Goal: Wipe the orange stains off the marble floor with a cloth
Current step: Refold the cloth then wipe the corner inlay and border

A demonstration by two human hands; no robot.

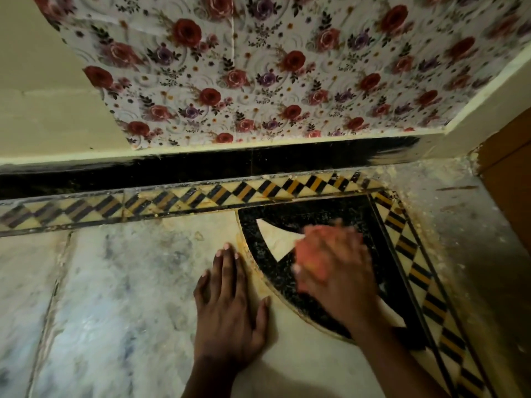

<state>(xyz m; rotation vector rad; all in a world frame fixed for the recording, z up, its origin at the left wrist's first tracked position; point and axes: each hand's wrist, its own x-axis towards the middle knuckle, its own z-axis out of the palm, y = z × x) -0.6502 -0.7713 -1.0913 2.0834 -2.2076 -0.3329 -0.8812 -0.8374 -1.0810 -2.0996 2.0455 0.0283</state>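
Marble floor (120,282): pale, grey-veined slabs at left, with dark joints. Black curved inlay (273,271) at the corner, orange stains (253,262) along its edge. Checked border (201,196) in black, orange and cream runs along the wall and turns down the right side. Left hand (230,311) lies flat on the floor, fingers spread. Right hand (336,271), blurred, presses an orange cloth (313,254) onto the inlay.

A: Floor finish?
B: The marble floor (120,282) is polished stone, grey-veined, smeared dull; the black inlay (258,254) is speckled and glossy.
A: Cloth?
B: The orange cloth (313,254) looks soft, though blurred. The floral wall covering (258,67) appears smooth, printed.
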